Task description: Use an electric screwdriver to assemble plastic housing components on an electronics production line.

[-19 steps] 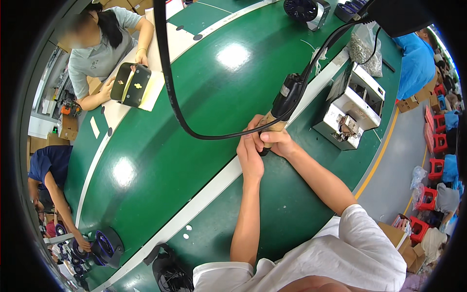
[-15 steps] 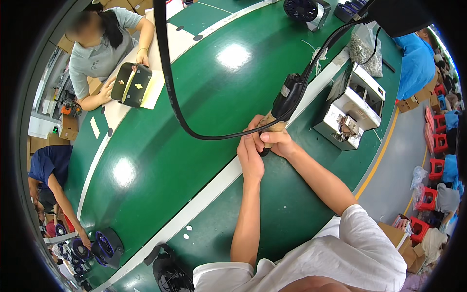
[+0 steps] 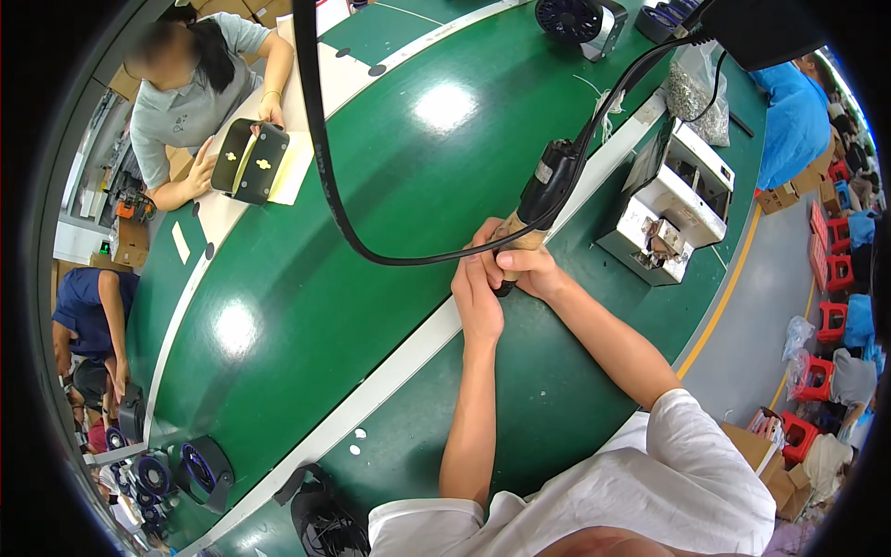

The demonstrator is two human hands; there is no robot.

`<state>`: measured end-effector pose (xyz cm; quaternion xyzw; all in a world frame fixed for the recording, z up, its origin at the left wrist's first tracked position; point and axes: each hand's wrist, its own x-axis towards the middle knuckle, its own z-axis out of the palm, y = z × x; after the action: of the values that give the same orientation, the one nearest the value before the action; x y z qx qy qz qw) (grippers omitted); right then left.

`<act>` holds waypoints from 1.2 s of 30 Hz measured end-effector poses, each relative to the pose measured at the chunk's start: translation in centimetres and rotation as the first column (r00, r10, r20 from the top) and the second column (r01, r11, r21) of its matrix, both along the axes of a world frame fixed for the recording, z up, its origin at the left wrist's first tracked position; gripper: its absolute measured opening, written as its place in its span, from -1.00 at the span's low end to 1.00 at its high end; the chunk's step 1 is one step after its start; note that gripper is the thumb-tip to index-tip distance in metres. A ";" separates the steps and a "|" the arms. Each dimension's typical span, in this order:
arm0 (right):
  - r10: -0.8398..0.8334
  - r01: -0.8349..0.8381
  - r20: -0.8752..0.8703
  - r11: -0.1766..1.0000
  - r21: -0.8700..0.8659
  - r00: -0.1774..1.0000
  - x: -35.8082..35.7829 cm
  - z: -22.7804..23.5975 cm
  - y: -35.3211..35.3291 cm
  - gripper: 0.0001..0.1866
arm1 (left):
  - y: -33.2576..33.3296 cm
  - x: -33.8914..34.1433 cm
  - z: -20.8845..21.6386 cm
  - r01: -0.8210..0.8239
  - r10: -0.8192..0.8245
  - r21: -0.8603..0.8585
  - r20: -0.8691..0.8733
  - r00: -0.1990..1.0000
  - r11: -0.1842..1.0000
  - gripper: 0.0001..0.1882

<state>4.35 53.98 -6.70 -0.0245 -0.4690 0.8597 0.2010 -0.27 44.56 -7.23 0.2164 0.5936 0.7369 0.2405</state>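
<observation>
Green table (image 3: 325, 306), tool (image 3: 544, 193) in fingers (image 3: 479, 266), co-worker's arm (image 3: 113, 311) now seemingly off fan (image 3: 206, 464)

My electric screwdriver (image 3: 540, 193) is black with a tan grip (image 3: 531, 243); the looped cable (image 3: 327, 181) is black. My sleeves (image 3: 710, 446) are plain white. The tabletop (image 3: 306, 325) is green.

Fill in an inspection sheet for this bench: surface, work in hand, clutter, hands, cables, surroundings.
Surface: green tabletop, crossed by a pale strip.
Work in hand: black-and-tan handheld tool; its use cannot be told.
Clutter: white box-shaped device, clear bag of small parts, white scraps.
Hands: left hand and right hand both closed around the tool.
Cables: black cable loops across the view, passing in front of the tool.
Surroundings: co-worker holding a dark casing; red stools on the right.
</observation>
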 end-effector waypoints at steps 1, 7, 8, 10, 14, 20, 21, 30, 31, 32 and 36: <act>0.000 0.000 0.000 1.000 -0.001 1.000 0.0 0.0 0.0 -0.60 | 0.0 0.0 0.1 -0.005 0.005 0.001 0.001 1.000 1.000 -0.60; 0.003 -0.002 0.020 0.999 -0.045 1.000 0.2 0.1 0.0 -0.64 | -0.1 -0.2 -0.3 0.016 -0.016 0.010 -0.013 1.000 1.000 -0.62; 0.004 -0.003 0.028 0.998 -0.061 1.000 0.2 0.2 0.0 -0.65 | -0.1 -0.2 -0.3 0.016 -0.016 0.009 -0.013 1.000 1.000 -0.62; 0.005 -0.003 0.026 0.998 -0.061 1.000 0.2 0.2 -0.1 -0.66 | -0.1 -0.1 -0.2 0.005 -0.005 0.001 0.004 1.000 1.000 -0.61; 0.008 -0.006 0.023 0.998 -0.059 1.000 0.1 0.1 0.0 -0.66 | 0.0 -0.1 -0.2 0.003 -0.003 0.000 0.005 1.000 1.000 -0.61; 0.020 -0.016 0.045 0.997 -0.070 0.999 0.3 0.0 0.0 -0.66 | -0.2 -0.2 -0.4 0.020 -0.020 -0.005 -0.031 0.999 1.000 -0.60; 0.020 -0.017 0.044 0.997 -0.070 0.999 0.3 0.0 0.0 -0.66 | -0.2 -0.1 -0.3 0.019 -0.019 -0.004 -0.022 1.000 1.000 -0.60; 0.008 -0.007 0.019 0.998 -0.054 1.000 0.1 0.0 0.0 -0.67 | -0.3 -0.1 -0.4 0.018 -0.018 0.000 -0.003 1.000 1.000 -0.61; 0.009 -0.007 0.020 0.998 -0.058 1.000 0.1 0.0 0.0 -0.67 | -0.3 -0.1 -0.4 0.020 -0.020 0.001 0.002 1.000 1.000 -0.61; 0.009 -0.008 0.020 0.998 -0.061 1.000 0.1 0.1 0.0 -0.66 | -0.3 -0.1 -0.4 0.020 -0.020 0.001 0.002 1.000 1.000 -0.61; 0.019 -0.018 0.014 0.998 -0.059 1.000 0.2 -0.2 0.1 -0.66 | -0.1 -0.1 -0.3 0.025 -0.025 0.002 0.004 1.000 1.000 -0.61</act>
<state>4.51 54.09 -6.86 -0.0323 -0.4453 0.8747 0.1887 -0.33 44.42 -7.57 0.2227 0.5896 0.7349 0.2506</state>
